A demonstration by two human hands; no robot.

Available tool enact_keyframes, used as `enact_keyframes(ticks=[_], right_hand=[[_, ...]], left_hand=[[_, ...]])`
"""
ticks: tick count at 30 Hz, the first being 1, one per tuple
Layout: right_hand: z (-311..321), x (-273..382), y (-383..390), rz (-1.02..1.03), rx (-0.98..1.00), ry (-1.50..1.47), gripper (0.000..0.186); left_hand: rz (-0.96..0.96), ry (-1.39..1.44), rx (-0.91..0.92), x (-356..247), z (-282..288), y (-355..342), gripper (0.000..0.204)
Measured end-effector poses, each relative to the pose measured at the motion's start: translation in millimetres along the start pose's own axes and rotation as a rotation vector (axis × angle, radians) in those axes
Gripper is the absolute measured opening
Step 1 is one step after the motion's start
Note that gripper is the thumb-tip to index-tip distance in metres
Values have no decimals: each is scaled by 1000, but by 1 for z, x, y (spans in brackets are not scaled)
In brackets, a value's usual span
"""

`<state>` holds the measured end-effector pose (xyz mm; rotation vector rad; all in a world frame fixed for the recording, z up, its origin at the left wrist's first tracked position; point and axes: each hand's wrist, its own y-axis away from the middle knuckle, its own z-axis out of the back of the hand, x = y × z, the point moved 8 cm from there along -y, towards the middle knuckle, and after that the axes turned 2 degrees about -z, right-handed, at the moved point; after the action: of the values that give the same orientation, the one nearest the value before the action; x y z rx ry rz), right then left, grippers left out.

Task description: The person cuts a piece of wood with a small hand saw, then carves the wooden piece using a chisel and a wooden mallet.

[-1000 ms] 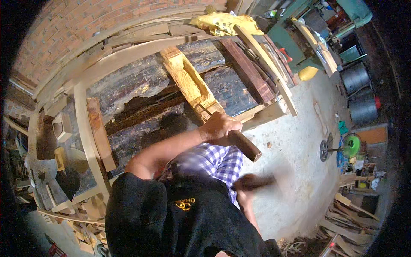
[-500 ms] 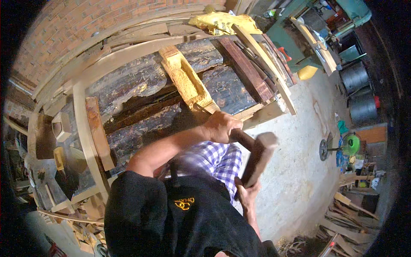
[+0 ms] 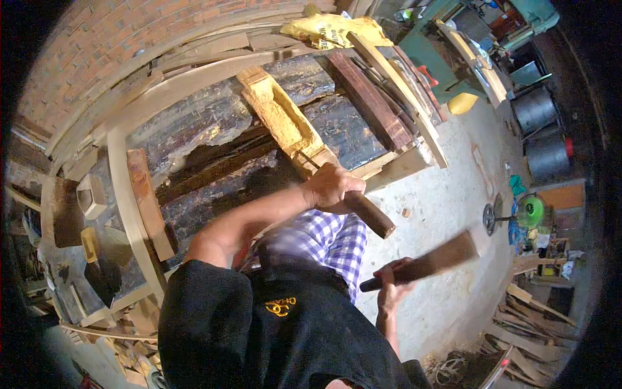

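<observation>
Head view is showing the person's left hand (image 3: pixel 334 185) wrapping firmly around a wood chisel (image 3: pixel 370 216), fingers closed on its thick brown handle. The butt end is sticking out toward the lower right, and the slim blade is pointing up and left over the near end of a hollowed yellow wood block (image 3: pixel 277 107); whether the cutting edge is touching the wood is too small to tell. That block is lying crosswise over dark, rough slabs (image 3: pixel 207 133), its long trough facing up. To the right, the right hand (image 3: pixel 394 283) is clasping a wooden mallet (image 3: pixel 435 260) near its dark handle end, the head blurring as it is pointing rightward above the concrete floor (image 3: pixel 447 194), apart from the chisel. Beyond the block's right side, a reddish-brown beam (image 3: pixel 370 100) is resting, and a yellow sack (image 3: pixel 334 32) is lying behind.
</observation>
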<state>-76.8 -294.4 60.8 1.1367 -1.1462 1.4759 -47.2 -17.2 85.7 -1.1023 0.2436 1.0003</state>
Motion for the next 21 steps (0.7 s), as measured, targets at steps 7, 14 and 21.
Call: enact_keyframes(ticks=[7, 14, 21], right_hand=[[-23, 43, 6, 132, 110, -42, 52], [-18, 19, 13, 27, 98, -55, 55], [-13, 10, 13, 12, 96, -13, 54]], left_hand=[[-79, -77, -6, -14, 5, 2, 12], [-106, -25, -5, -17, 7, 5, 17], [-12, -24, -9, -2, 8, 3, 16]])
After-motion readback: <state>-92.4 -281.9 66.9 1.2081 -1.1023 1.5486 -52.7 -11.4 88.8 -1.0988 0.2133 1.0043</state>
